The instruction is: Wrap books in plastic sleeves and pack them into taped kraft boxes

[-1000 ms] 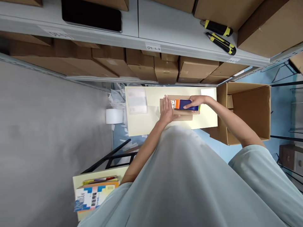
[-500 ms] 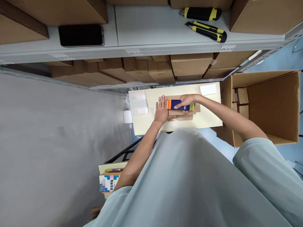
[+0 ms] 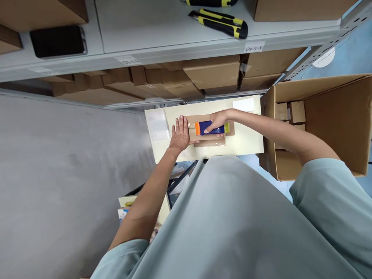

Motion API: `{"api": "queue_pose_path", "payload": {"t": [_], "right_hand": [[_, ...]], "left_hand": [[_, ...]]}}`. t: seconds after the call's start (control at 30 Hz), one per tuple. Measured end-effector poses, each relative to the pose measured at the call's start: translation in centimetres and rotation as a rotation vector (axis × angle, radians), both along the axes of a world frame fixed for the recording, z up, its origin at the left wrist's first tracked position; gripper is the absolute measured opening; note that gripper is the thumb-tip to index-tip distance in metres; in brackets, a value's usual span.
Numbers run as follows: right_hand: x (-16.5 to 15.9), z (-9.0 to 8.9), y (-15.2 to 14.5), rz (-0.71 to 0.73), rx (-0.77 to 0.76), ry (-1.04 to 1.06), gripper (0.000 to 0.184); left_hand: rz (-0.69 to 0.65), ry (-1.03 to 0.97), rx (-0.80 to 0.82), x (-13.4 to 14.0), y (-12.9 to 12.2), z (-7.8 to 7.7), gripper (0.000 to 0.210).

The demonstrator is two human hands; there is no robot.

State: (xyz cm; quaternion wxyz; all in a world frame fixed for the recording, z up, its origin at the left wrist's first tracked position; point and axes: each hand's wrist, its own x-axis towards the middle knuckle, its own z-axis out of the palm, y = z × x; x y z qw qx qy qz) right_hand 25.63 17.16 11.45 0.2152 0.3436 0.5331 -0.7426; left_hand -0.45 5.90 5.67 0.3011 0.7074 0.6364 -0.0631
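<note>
On a small cream tabletop (image 3: 247, 145) lies a small brown cardboard box (image 3: 193, 135) with loose-looking flaps or edges along its near side. My left hand (image 3: 180, 135) lies flat over the box's left end, fingers stretched out and thumb along the near edge. My right hand (image 3: 218, 120) is wrapped round a dark blue tape dispenser (image 3: 214, 128) with an orange front edge and a yellow-green part at its right. The dispenser is over the box's top. Shiny clear tape (image 3: 192, 126) shows between the orange edge and my left fingers.
A metal shelf (image 3: 174, 42) spans ahead, holding brown boxes (image 3: 213, 73), a black phone (image 3: 58, 41) and box cutters (image 3: 221, 22). A large open carton (image 3: 337, 124) with small boxes inside stands right. White sheets lie at both tabletop ends.
My right hand and the tape dispenser have moved slightly right, away from my left hand, opening a small gap with tape in it. The whole view has shifted too.
</note>
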Motion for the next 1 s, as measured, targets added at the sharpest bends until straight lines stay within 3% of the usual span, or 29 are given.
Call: {"api": "queue_pose_path", "payload": {"t": [0.3,0.43,0.5,0.7,1.0], "right_hand": [[13.0,-0.5,0.1,-0.070,-0.002,-0.020,0.071],[16.6,-1.0,-0.3,-0.169,0.013,-0.124,0.069],[17.1,-1.2,-0.7,-0.178,0.014,-0.126,0.070],[15.4,-1.7,-1.6,-0.029,0.066,-0.169,0.078],[11.7,-2.8,-1.9,0.054,0.259,-0.332,0.065]], "left_hand": [[-0.112,0.196,-0.039,0.5,0.4,0.4,0.142],[-0.130,0.233,-0.044,0.7,0.5,0.5,0.149],[-0.136,0.244,-0.038,0.8,0.5,0.6,0.151],[-0.147,0.233,-0.008,0.7,0.5,0.3,0.148],[-0.158,0.211,0.048,0.6,0.3,-0.3,0.154]]}}
